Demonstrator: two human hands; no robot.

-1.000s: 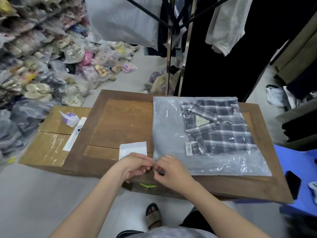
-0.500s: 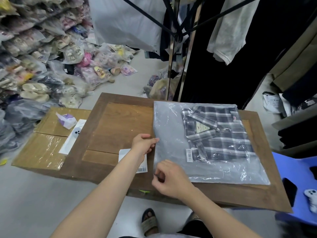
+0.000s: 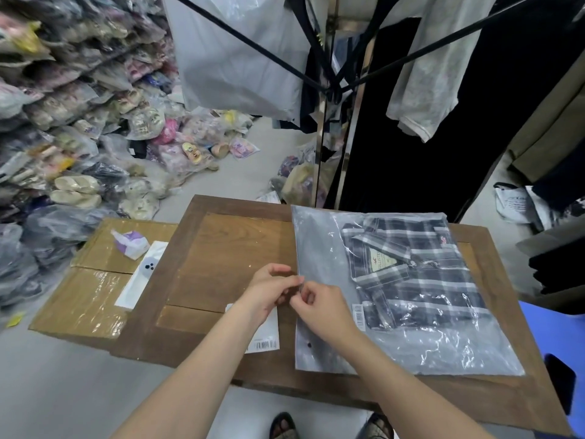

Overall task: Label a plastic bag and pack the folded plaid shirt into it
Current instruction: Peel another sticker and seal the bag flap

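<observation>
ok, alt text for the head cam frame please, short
Both hands, left hand and right hand, pinch the left edge of a clear plastic bag lying on a wooden table, with the folded plaid shirt inside it. A white barcode sheet lies under the left wrist; packaged goods are piled on the floor behind.

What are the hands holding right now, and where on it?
Both hands, left and right, pinch the plastic bag at its left edge.

Soft even light, warped edges
</observation>
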